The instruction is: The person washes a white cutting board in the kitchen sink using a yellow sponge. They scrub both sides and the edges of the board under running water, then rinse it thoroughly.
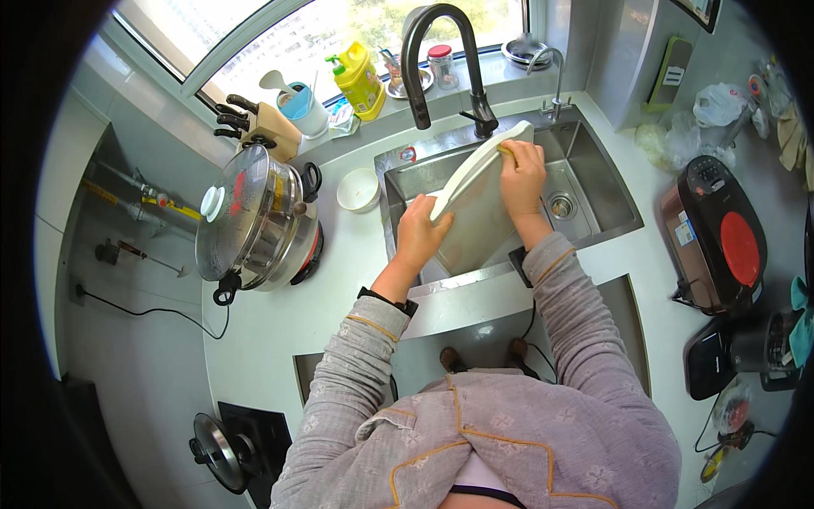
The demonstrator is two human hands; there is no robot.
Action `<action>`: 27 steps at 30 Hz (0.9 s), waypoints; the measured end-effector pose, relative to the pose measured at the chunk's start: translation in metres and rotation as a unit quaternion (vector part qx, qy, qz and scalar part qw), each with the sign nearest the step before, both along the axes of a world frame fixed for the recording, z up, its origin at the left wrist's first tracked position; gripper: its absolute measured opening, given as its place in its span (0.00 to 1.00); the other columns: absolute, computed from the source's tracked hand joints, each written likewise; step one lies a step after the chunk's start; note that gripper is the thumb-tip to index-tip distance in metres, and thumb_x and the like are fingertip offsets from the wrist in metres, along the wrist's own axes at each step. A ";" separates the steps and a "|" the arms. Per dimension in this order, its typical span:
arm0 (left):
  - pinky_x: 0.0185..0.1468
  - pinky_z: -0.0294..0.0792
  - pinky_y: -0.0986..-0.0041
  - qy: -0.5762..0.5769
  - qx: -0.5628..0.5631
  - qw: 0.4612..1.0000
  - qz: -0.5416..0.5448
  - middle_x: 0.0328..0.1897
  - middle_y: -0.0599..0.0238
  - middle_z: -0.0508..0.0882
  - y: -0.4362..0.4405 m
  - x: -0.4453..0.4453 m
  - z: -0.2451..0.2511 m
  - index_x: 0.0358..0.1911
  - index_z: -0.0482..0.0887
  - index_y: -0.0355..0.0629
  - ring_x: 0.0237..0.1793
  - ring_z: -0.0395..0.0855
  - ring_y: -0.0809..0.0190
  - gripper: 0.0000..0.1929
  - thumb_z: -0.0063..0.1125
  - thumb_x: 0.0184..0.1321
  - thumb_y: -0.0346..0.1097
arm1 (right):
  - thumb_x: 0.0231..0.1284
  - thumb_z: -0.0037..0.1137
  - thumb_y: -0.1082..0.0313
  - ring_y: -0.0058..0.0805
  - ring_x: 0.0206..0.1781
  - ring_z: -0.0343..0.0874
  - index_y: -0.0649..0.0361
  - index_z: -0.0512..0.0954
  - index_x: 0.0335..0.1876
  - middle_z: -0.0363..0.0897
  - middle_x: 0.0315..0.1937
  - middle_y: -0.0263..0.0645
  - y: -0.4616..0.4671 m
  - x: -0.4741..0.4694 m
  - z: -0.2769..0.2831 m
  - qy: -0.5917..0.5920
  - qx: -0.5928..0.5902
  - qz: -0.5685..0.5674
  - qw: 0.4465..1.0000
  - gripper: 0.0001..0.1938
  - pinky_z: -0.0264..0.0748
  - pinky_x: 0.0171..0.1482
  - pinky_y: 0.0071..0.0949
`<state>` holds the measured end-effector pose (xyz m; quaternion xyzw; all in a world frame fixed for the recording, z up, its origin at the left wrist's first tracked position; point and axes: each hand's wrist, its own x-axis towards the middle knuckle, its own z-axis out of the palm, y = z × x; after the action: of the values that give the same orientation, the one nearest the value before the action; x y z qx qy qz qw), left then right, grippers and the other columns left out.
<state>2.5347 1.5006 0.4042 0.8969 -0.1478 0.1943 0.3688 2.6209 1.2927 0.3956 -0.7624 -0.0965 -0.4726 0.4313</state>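
Observation:
A white cutting board (474, 219) stands tilted on edge over the left part of the stainless steel sink (588, 191). My left hand (420, 232) grips its upper edge near the left end. At the right end my right hand (523, 178) holds the board, with something small and yellow showing at the fingers; what it is I cannot tell. A dark pull-down faucet (474, 63) arches behind the board. The board hides part of the basin. To the left of the sink a small white bowl (358, 190) rests on the counter.
A large glass-lidded steamer pot (261, 223) stands at the left, before a knife block (273, 130). Yellow detergent bottle (359, 79) and glass jar (443, 67) line the windowsill. A slim second tap (556, 89) rises behind the sink. At the right is a dark rice cooker (715, 235).

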 end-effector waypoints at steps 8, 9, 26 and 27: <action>0.43 0.74 0.58 0.002 -0.003 1.000 -0.003 0.36 0.52 0.81 0.001 0.000 0.002 0.40 0.84 0.38 0.40 0.81 0.43 0.13 0.69 0.52 0.33 | 0.57 0.58 0.78 0.42 0.50 0.75 0.60 0.85 0.45 0.79 0.47 0.40 0.032 -0.043 0.001 0.012 -0.069 0.182 0.981 0.11 0.74 0.54 0.36; 0.43 0.74 0.58 0.017 -0.010 1.000 0.000 0.36 0.52 0.81 0.000 -0.001 0.002 0.40 0.84 0.38 0.40 0.81 0.43 0.13 0.69 0.52 0.33 | 0.57 0.58 0.79 0.43 0.51 0.74 0.59 0.85 0.46 0.78 0.47 0.41 0.027 -0.044 0.001 0.011 -0.081 0.155 0.985 0.12 0.74 0.55 0.37; 0.42 0.73 0.66 -0.015 -0.003 1.000 0.015 0.34 0.55 0.80 -0.006 -0.003 -0.003 0.40 0.85 0.35 0.36 0.82 0.53 0.11 0.69 0.54 0.30 | 0.57 0.51 0.83 0.45 0.46 0.75 0.56 0.81 0.58 0.72 0.42 0.45 0.000 -0.027 0.000 0.114 -0.128 0.047 0.984 0.23 0.74 0.52 0.37; 0.42 0.73 0.67 -0.023 0.007 1.000 0.015 0.34 0.55 0.80 -0.006 -0.004 -0.003 0.40 0.85 0.35 0.36 0.82 0.53 0.11 0.69 0.54 0.30 | 0.58 0.52 0.83 0.44 0.46 0.75 0.56 0.81 0.58 0.72 0.43 0.45 -0.002 -0.024 0.000 0.127 -0.133 0.037 0.982 0.22 0.74 0.52 0.36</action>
<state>2.5309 1.4948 0.4009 0.8968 -0.1438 0.2190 0.3564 2.5970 1.2909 0.3953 -0.8626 -0.1317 -0.3387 0.3519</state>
